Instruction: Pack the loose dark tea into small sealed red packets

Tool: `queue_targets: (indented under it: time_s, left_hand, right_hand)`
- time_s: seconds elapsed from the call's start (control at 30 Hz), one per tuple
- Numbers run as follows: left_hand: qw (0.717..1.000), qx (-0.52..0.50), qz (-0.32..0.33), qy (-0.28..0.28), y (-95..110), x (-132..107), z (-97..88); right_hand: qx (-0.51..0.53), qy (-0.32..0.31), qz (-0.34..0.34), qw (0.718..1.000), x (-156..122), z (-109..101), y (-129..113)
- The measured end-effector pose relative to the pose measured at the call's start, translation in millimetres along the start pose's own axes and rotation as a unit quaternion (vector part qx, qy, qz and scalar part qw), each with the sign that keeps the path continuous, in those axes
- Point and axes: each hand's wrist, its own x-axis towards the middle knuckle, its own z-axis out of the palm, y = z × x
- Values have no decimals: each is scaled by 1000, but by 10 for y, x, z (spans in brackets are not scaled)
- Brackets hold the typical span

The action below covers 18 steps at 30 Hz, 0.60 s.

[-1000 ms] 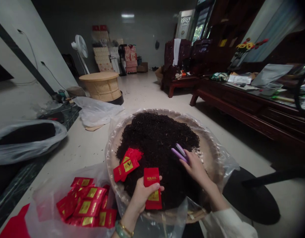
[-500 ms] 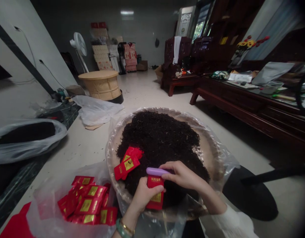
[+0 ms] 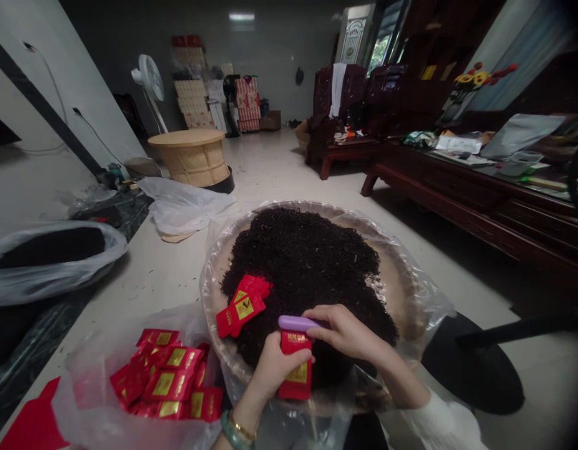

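My left hand (image 3: 270, 367) grips a small red packet (image 3: 296, 375) with a gold label, held upright over the near side of a round woven tray (image 3: 401, 275). My right hand (image 3: 348, 331) pinches a purple scoop-like tool (image 3: 296, 323) and holds it across the packet's top edge. The tray is lined with clear plastic and heaped with dark loose tea leaves (image 3: 308, 262). A few more red packets (image 3: 242, 303) lie on the leaves at the left side of the heap.
A clear bag of several red packets (image 3: 169, 381) lies at the lower left. Another plastic bag of dark leaves (image 3: 49, 250) sits far left. A round wooden drum (image 3: 192, 156), a fan (image 3: 151, 78) and a long dark wooden bench (image 3: 481, 200) stand around.
My right hand brought the purple tool from the tea heap back to the top of the red packet. In the last half second both hands have held nearly still.
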Motion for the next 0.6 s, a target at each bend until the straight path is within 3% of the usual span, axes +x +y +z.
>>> queue_targets:
  time_s: [0.2,0.33,0.6]
  left_hand:
    - [999,36,21,-19,-63,40,-34]
    - [998,56,12,-2,-60,31,-47]
    - [994,-72,74,25,296,-82,66]
  right_hand:
    - [-14,0,11,1000,-22,3,21]
    - [0,9,7,1000,-23,14,4]
    - [-15,12,-12,1000,-6,20,-12]
